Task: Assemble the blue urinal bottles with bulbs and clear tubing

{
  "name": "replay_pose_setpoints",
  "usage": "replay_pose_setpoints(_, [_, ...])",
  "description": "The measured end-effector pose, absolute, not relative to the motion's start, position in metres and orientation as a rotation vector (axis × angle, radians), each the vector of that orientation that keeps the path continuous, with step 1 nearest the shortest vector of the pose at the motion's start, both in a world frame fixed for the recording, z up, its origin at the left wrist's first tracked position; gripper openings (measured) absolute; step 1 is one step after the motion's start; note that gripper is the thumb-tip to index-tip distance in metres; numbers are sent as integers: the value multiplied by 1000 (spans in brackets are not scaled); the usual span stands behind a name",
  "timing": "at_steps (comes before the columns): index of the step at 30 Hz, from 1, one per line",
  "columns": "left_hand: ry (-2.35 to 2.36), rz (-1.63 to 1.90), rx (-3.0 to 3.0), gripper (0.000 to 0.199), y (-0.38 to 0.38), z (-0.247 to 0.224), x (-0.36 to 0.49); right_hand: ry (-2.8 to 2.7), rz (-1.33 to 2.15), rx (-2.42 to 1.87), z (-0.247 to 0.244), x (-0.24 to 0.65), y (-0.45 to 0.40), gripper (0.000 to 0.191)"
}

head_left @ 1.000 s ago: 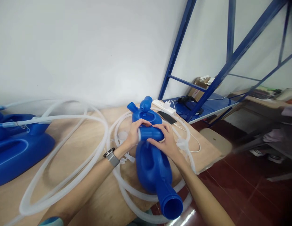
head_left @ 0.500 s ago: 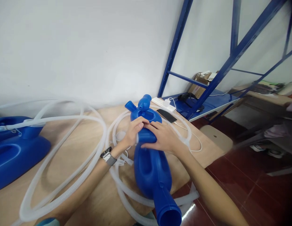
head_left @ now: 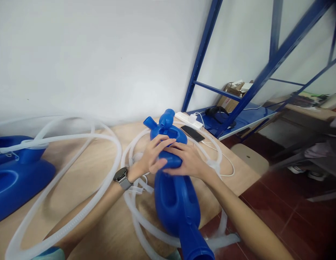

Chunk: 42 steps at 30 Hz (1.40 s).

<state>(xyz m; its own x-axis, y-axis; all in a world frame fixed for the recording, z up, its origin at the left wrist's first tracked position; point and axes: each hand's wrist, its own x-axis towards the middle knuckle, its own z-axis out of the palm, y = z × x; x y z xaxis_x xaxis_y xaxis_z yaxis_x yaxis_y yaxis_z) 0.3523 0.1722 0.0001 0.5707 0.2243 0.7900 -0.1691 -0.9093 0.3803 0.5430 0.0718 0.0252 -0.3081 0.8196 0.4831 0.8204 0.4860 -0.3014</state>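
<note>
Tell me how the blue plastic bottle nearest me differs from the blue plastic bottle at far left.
The blue plastic bottle nearest you has a bare spout; the blue plastic bottle at far left has a white ring at its neck. Your left hand and right hand are at the first bottle's far end; neither touches the second bottle. Both are blue with an oval hollow.

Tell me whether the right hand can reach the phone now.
Probably yes: the phone lies just beyond the right hand, nothing on top of it. But that hand is on the blue piece and would likely have to let go.
</note>
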Motion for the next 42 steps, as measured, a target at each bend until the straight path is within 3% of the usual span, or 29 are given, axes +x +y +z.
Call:
replay_pose_setpoints(3, [-95,1221,2536,56,178,-7,343,-2169,19,-1328,25,544,71,57])
replay_pose_setpoints(6, [-427,866,2621,40,178,-1,342,-2193,81,-1295,27,543,70,45])
replay_pose_setpoints(10, [-584,425,2553,44,174,25,350,-2223,135,-1211,32,543,70,42])
replay_pose_setpoints(16, [-676,441,2484,32,180,41,363,-2223,84,-1126,27,544,73,37])
replay_pose_setpoints(19, [-718,183,2632,38,181,32,370,-2179,15,-1123,19,543,74,36])
replay_pose_setpoints(21, [-808,387,2724,47,177,23,372,-2150,-85,-1102,13,544,75,35])
replay_pose_setpoints(24, [-565,1166,2587,63,165,12,370,-2126,-253,-1037,6,546,75,37])
replay_pose_setpoints(26, [-184,1318,2340,62,156,9,370,-2111,-289,-1037,3,550,75,46])
replay_pose_setpoints(31, [533,1129,1922,54,150,4,385,-2147,-261,-1154,11,554,76,59])
replay_pose_setpoints(36, [624,934,2019,48,164,8,380,-2249,-213,-1224,23,551,77,59])
replay_pose_setpoints(42, [686,591,2293,42,163,29,300,-2312,-186,-1362,35,566,78,64])
